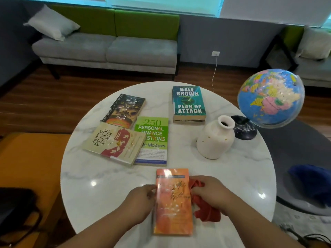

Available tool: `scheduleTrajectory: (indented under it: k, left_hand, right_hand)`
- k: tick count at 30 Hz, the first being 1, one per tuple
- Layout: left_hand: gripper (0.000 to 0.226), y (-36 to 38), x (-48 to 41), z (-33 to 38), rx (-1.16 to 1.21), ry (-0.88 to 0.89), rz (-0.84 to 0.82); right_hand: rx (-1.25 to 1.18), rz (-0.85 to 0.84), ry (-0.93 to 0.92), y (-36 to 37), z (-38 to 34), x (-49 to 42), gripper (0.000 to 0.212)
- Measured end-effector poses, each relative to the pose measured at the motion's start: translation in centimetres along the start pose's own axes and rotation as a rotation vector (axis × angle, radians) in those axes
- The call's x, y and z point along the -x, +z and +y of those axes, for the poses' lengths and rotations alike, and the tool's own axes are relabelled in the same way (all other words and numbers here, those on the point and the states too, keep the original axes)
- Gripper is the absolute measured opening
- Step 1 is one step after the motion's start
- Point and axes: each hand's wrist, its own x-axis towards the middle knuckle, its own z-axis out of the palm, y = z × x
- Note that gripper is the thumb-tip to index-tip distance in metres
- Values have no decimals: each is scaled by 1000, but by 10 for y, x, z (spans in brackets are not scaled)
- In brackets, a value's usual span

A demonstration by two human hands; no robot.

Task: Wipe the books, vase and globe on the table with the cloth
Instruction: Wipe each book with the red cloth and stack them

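Gripping the orange book (pixel 172 203) by its left edge, the left hand (pixel 141 197) is curling its fingers at lower centre, near the table (pixel 100 190) rim. The right hand (pixel 209 192) is clutching the cloth (pixel 207 212) at the book's right edge. Lying centre left are three books (pixel 125 136), with a stack (pixel 189 102) at upper centre. The vase (pixel 215 138) and globe (pixel 270 97) are standing at right, with bare marble lying between.

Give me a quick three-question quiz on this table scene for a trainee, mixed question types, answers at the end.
1. True or false: the white ceramic vase lies on its side.
2. Fill the gap: the left hand holds the orange paperback book at its ___ edge.
3. Which grips the red cloth? A: left hand. B: right hand. C: neither.

Key: 1 false, it stands upright; 2 left; 3 B.
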Motion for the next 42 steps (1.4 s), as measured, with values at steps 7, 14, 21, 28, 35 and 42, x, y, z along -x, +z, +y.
scheduleTrajectory:
  k: [7, 14, 21, 28, 35, 42]
  left_hand:
    - [90, 18, -13, -11, -271, 244, -32]
    - [110, 18, -6, -20, -476, 284, -45]
    - [110, 23, -9, -19, -510, 257, -37]
    - [110, 25, -11, -22, -525, 268, -41]
    - [108, 27, -14, -23, -552, 279, -31]
    - [105, 25, -13, -21, -561, 286, -40]
  right_hand:
    - [-210, 271, -47, -20, 2, 17, 15]
    - [385, 213, -367, 23, 36, 1, 30]
    - [472, 106, -332, 17, 35, -8, 33]
    - [667, 34, -358, 12, 32, -16, 38]
    - [853, -8, -451, 15, 16, -16, 41]
    - [216, 180, -130, -14, -1, -14, 32]
